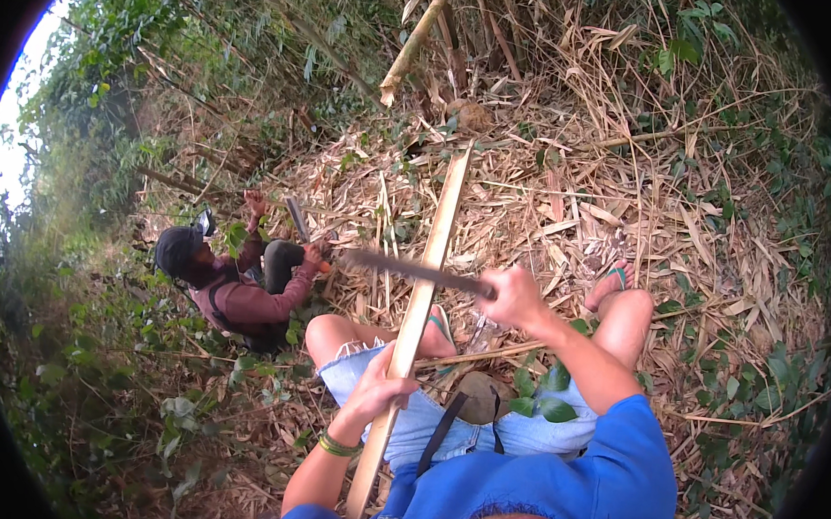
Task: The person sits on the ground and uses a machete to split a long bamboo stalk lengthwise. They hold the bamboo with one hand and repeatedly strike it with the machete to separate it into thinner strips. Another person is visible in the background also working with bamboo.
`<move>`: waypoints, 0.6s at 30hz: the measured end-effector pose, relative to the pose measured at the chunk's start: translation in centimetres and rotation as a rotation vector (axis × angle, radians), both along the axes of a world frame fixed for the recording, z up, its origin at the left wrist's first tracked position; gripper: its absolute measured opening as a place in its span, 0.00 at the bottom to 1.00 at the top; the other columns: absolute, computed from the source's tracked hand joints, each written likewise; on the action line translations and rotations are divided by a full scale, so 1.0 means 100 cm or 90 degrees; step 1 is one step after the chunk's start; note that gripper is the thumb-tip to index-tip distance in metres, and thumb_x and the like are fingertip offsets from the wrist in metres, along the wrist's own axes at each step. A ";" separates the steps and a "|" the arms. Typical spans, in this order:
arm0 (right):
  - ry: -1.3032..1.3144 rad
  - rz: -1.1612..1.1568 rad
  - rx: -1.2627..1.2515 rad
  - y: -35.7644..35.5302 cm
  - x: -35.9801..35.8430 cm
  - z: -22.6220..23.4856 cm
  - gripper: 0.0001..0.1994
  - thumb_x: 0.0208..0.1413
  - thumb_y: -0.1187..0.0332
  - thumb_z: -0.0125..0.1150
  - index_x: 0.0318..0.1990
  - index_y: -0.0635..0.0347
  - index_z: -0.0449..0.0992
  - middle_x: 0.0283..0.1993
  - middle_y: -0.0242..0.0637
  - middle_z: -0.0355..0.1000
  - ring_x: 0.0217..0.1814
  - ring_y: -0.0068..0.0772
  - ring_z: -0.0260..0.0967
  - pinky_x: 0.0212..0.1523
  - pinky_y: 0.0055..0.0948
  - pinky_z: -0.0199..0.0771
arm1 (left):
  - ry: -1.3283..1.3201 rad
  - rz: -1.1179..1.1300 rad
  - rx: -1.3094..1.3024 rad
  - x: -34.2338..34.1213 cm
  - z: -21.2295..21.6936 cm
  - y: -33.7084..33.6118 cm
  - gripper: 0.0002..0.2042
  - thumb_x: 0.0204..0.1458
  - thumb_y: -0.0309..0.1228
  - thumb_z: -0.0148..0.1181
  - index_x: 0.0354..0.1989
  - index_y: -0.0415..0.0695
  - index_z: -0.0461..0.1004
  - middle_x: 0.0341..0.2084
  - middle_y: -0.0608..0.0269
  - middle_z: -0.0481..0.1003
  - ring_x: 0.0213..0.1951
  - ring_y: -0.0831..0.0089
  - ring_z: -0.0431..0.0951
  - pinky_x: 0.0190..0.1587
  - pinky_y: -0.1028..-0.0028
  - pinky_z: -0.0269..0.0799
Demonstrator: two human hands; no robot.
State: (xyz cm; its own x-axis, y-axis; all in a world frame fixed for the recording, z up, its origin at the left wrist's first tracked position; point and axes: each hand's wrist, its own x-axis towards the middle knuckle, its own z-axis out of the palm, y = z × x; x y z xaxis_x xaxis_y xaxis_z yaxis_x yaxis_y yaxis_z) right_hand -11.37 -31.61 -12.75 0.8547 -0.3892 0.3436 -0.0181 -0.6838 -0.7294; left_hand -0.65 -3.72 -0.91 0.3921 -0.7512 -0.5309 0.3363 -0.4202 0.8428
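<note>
A long, pale split-bamboo strip (449, 205) runs slantwise from beside my left side out over the ground ahead. My left hand (380, 389) is wrapped round its lower part, above my left thigh. In my right hand (515, 298), closed in a fist, is the handle of a machete (457, 280). Its dark, slightly blurred blade points left and crosses over the bamboo strip beyond my left hand; whether blade and strip touch I cannot tell.
A co-worker (254, 298) in a dark cap and reddish top sits at the left, holding a blade (297, 219). Dry bamboo leaves (568, 220) cover the ground. A cut bamboo pole (417, 43) juts in ahead. A rounded stone (479, 399) sits between my legs, beside leafy stems (545, 393).
</note>
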 end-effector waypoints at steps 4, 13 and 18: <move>0.041 0.104 -0.058 0.046 -0.004 0.035 0.26 0.53 0.37 0.63 0.22 0.52 0.78 0.11 0.28 0.68 0.10 0.26 0.68 0.12 0.32 0.69 | -0.045 0.056 0.063 0.000 -0.003 -0.013 0.29 0.47 0.23 0.66 0.60 0.34 0.66 0.27 0.64 0.74 0.20 0.77 0.74 0.22 0.77 0.74; 0.150 -0.042 0.010 -0.015 0.010 0.009 0.12 0.54 0.60 0.61 0.23 0.55 0.77 0.13 0.30 0.68 0.11 0.25 0.65 0.12 0.33 0.67 | -0.122 -0.031 0.058 -0.015 0.006 0.002 0.36 0.44 0.24 0.67 0.65 0.39 0.60 0.27 0.67 0.70 0.20 0.78 0.73 0.21 0.77 0.73; 0.220 -0.142 0.106 -0.098 0.007 -0.011 0.07 0.54 0.68 0.61 0.29 0.61 0.78 0.14 0.25 0.63 0.10 0.16 0.53 0.08 0.25 0.55 | -0.104 -0.070 0.070 -0.032 0.010 0.035 0.38 0.42 0.26 0.69 0.65 0.39 0.60 0.33 0.68 0.70 0.28 0.78 0.73 0.27 0.77 0.71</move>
State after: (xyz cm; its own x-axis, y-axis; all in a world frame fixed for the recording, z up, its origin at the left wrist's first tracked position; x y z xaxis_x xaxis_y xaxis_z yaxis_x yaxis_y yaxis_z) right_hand -10.67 -41.42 -13.81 0.7969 -0.6033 -0.0307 -0.4145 -0.5091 -0.7543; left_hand -3.90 -0.27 0.06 0.3987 -0.7350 -0.5484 0.1469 -0.5391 0.8293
